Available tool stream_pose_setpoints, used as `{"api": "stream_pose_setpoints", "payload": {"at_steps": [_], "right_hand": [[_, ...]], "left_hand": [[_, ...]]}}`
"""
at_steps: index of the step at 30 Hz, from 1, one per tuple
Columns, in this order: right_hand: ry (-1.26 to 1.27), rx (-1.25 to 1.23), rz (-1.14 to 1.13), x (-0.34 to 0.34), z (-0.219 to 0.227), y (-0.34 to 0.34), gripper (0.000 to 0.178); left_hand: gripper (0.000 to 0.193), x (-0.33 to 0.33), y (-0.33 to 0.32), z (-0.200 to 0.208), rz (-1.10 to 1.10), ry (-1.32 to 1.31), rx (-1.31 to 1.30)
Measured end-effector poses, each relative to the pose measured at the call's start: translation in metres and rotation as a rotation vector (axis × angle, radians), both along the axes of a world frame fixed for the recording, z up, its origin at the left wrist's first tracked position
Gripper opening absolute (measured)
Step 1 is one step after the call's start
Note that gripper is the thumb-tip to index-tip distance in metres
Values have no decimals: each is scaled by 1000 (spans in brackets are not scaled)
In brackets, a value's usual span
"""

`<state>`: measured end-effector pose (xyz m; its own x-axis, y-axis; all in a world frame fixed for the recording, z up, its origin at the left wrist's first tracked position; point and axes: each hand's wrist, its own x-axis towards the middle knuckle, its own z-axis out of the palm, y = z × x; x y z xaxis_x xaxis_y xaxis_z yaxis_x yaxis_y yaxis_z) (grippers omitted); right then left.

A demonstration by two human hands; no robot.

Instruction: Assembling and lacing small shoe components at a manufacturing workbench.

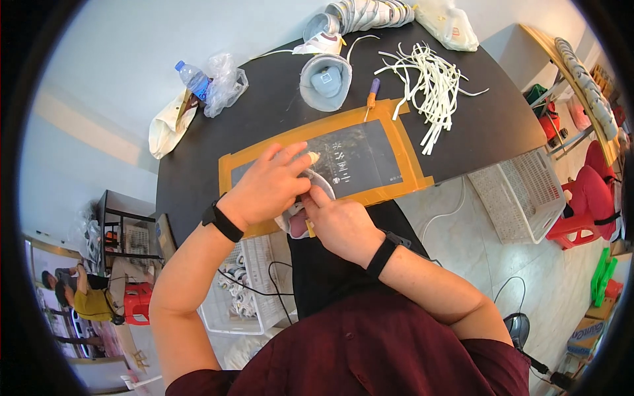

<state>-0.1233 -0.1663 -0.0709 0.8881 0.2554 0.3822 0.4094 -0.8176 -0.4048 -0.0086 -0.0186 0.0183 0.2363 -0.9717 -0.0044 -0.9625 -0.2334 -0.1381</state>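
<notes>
A small white and grey shoe upper [296,223] with a pinkish inside is held at the near edge of the table, over a dark mat [353,158] bordered with orange tape. My left hand [277,183] lies over its far side, closed on it with some fingers partly raised. From the right, my right hand [343,228] pinches its rim, fingertips meeting those of the left; the pinch point is mostly hidden. Beyond the mat stands a round grey-lined shoe upper [326,82]. A thin tool with a purple and orange handle [372,94] rests across the tape.
White laces [436,92] lie heaped at the right. Nested shoe uppers [370,14] and a white bag [448,25] stand far back; a bottle [193,80] lies left. Crates [508,198] stand beside and below the dark table [264,92]. People sit in the background.
</notes>
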Motion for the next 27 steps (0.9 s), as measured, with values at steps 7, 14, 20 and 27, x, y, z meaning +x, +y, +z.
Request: {"api": "stream_pose_setpoints", "payload": {"at_steps": [7,14,20,27], "right_hand": [[-5,-9,-10,-1,-1,1,43],[6,-12,-22,0,-1,2,45],[31,154,2,1,7,2,32],[199,133,27,8,12,-1,43]], "left_hand": [[4,10,8,-10,173,294,-173],[6,5,-4,-16,200,118,-117],[4,0,-6,-13,239,101,-75],[7,3,-5,-5,316,202,-15]]}}
